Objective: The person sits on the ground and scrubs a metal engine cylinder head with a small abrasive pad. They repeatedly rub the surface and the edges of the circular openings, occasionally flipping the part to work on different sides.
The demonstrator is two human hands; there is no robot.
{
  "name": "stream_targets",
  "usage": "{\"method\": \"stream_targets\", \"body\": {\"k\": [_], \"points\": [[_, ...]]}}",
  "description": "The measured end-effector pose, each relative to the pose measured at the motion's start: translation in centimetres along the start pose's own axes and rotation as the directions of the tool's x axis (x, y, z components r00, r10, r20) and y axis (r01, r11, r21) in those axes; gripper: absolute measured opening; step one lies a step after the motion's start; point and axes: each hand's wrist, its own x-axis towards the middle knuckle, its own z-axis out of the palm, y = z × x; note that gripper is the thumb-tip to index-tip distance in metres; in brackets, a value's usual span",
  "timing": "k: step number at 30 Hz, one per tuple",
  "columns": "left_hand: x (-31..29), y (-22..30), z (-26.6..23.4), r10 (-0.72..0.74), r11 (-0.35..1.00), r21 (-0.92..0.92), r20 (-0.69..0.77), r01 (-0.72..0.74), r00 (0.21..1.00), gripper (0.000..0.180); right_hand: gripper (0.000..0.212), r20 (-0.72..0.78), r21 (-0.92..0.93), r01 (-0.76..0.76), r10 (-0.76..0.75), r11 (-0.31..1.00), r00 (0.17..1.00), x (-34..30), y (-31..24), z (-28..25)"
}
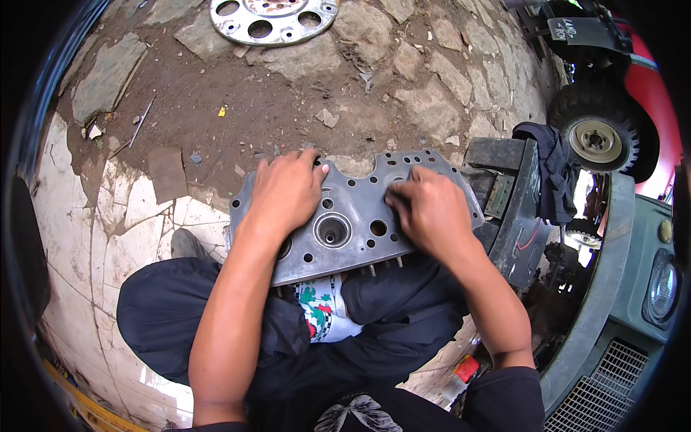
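A grey metal cylinder head [353, 209] lies across my lap, its flat face up, with round bores and several bolt holes. My left hand [289, 189] lies over its left part, the fingers curled at the far edge, gripping it. On the right part rests my right hand [430, 210], its fingers bent and pressed together against the metal. Whatever may be under those fingertips is hidden. Short studs stick out below the near edge. A white cloth [322, 309] with a coloured print shows between my thighs, under the cylinder head.
Ahead, a round metal plate [288, 34] with holes lies on the stony ground. Beside me at right stand a dark metal bumper [515, 216] with a black cloth [543, 165] over it, and a green vehicle front [648, 288]. Farther off is a red vehicle's wheel [596, 137].
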Motion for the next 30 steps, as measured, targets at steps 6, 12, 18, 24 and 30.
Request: {"method": "stream_targets", "body": {"k": [6, 12, 18, 24, 30], "points": [[0.0, 0.4, 0.3, 0.007, 1.0, -0.004, -0.004, -0.007, 1.0, 0.04, 0.015, 0.043, -0.094, -0.018, 0.022, 0.995, 0.999, 2.3, 0.4, 0.2], [-0.1, -0.4, 0.0, -0.014, 0.999, -0.034, 0.017, 0.015, 1.0, 0.041, 0.017, 0.156, -0.068, -0.042, 0.052, 0.997, 0.986, -1.5, -1.4, -1.9], [0.3, 0.4, -0.2, -0.002, 0.999, -0.035, 0.055, 0.004, 0.998, 0.04, 0.02, -0.074, -0.06, -0.019, 0.014, 0.998, 0.997, 2.0, 0.7, 1.3], [0.2, -0.3, -1.4, -0.032, 0.998, -0.053, 0.063, 0.036, 0.997, 0.052, 0.02, 0.064, 0.177, 0.043, -0.055, 0.983, 0.996, -1.1, 1.3, -1.7], [-3.3, 3.0, 0.6, -0.054, 0.935, 0.351, 0.017, 0.044, 0.998, 0.084, 0.06, -0.2, 0.916, 0.37, 0.625, -0.154, 0.755, -2.2, 8.3, 1.2]]}}
